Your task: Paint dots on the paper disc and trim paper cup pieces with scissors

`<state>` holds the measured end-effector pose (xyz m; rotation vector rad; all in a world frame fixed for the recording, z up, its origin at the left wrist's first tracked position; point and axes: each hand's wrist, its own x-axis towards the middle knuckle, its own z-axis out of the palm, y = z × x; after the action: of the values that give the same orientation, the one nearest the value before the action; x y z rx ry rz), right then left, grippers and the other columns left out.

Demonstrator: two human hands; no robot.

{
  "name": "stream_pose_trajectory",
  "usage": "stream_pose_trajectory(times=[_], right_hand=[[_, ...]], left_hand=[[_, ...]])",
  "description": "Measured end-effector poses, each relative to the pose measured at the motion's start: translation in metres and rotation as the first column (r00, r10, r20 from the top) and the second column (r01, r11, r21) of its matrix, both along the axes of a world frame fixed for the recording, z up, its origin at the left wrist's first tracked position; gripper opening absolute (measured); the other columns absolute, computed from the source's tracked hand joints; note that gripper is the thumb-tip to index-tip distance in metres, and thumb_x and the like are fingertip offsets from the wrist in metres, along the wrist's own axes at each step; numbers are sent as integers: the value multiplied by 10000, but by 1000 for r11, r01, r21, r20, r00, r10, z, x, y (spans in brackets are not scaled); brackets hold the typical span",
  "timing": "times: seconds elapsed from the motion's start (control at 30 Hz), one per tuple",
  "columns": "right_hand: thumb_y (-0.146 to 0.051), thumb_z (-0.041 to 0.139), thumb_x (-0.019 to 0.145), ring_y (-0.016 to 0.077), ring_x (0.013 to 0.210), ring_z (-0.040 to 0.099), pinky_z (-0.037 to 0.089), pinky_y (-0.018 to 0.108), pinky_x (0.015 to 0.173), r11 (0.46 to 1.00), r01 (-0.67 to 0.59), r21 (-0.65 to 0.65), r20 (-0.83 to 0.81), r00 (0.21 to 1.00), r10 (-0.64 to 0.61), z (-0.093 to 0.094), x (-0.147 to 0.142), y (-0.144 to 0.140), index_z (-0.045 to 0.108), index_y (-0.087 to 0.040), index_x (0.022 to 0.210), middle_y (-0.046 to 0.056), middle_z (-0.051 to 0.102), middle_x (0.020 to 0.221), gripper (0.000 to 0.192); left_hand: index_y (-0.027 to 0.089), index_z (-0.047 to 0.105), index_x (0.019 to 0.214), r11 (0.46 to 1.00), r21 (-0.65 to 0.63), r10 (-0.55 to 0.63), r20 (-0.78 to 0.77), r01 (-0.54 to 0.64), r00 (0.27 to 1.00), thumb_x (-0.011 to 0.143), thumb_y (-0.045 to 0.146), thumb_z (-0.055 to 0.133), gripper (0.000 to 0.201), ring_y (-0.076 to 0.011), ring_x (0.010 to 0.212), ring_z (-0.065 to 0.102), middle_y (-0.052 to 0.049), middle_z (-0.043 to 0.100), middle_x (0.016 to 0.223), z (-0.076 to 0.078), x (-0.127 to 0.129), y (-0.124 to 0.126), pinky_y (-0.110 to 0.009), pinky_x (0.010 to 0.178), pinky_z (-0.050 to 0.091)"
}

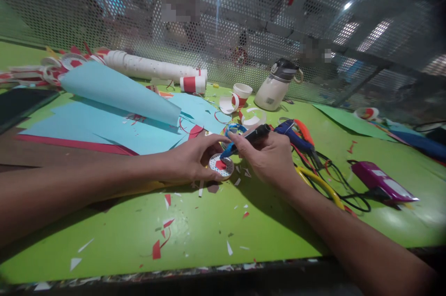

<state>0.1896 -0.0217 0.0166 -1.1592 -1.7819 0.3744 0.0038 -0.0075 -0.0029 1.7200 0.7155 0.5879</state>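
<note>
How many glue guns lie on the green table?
2: a blue-and-orange glue gun right of the right hand, and a purple glue gun farther right. Clutter may hide others.

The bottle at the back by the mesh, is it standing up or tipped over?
Tipped. The bottle leans with its dark lid toward the mesh wall, base resting on the green table, not standing straight.
</note>
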Motion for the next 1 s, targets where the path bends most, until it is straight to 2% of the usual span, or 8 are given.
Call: stream_pose_trajectory(times=[0.1,0.2,0.4,0.67,0.83,0.93,1.0], right_hand=[[-397,685,799,69,473,305,267,220,428,1000,-23,11,5,1000,23,0,-1,1,464,-171,494,-64,351,497,439],[-397,700,786,67,458,291,257,218,406,1000,-15,0,-20,1000,15,1,-2,2,425,-185,473,-68,340,484,468],[-387,718,777,76,442,347,280,226,402,1000,16,-12,-71,997,-17,1,-3,4,500,-179,459,-55,426,452,439],[-386,707,788,83,476,336,291,238,432,1000,0,22,-65,998,1,-5,-4,4,488,-189,507,-60,389,504,406],[-373,696,804,77,480,303,268,241,440,997,-14,70,-27,1000,16,-7,-3,2,411,-197,499,-65,345,511,453],[-398,702,794,79,477,296,264,244,435,996,10,89,-14,1000,-8,-6,-2,1,401,-200,484,-64,334,505,476],[-421,707,785,79,456,311,275,246,424,995,48,90,-31,998,-46,-3,-2,1,430,-198,466,-64,350,479,478]], left_hand=[[166,416,1209,999,-34,1,36,0,999,785,208,713,519,-110,478,620,37,605,731,0,1,-1,-186,380,466],[164,434,1144,997,-69,-26,95,33,995,795,173,702,440,-108,489,628,41,609,703,0,2,-2,-181,404,475],[169,450,1083,994,-87,-54,137,66,989,805,156,690,368,-106,509,637,40,606,733,0,3,-1,-178,407,472],[162,440,1146,993,-106,-46,134,60,990,797,141,693,432,-102,490,621,47,620,689,1,3,-1,-189,436,476],[162,436,1154,991,-124,-47,103,60,994,796,128,689,441,-101,488,624,39,627,710,4,3,-2,-175,410,466],[155,454,1157,993,-114,-29,83,39,996,798,133,690,431,-84,454,595,53,611,656,4,2,-3,-167,408,456],[156,434,1220,994,-105,-15,76,23,997,790,157,704,508,-96,473,610,38,623,679,2,2,-2,-171,406,457]])
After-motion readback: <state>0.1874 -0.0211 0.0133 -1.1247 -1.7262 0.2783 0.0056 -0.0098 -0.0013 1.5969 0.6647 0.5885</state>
